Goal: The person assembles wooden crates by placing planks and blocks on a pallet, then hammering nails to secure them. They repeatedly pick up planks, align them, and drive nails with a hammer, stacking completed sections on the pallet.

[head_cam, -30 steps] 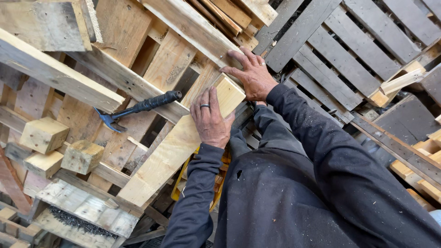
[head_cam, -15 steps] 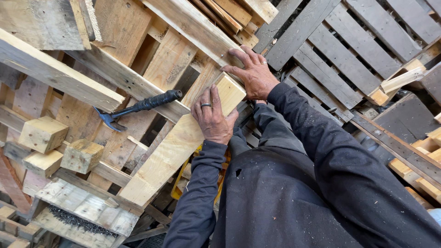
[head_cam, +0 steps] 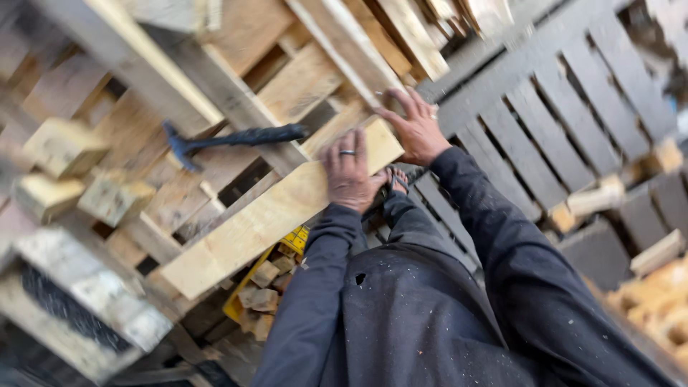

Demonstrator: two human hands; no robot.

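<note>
A long pale wooden plank (head_cam: 258, 218) lies slantwise over a stack of pallets. My left hand (head_cam: 349, 172), with a ring on one finger, rests flat on the plank near its upper end, fingers spread. My right hand (head_cam: 414, 127) presses on the plank's top corner and the pallet board beside it, fingers apart. Neither hand wraps around anything. A dark hammer (head_cam: 233, 139) lies on the pallet boards to the left of my hands, apart from them.
Several loose wooden blocks (head_cam: 64, 147) sit on the pallets at the left. Grey pallets (head_cam: 566, 122) lie at the right, with wood offcuts (head_cam: 659, 251) further right. A yellow crate (head_cam: 261, 287) with small wood pieces sits under the plank. My foot (head_cam: 396, 179) stands on a board.
The view has swung and blurred. My left hand has slid slightly along the plank; both hands stay on its upper end. The hammer has not moved.
</note>
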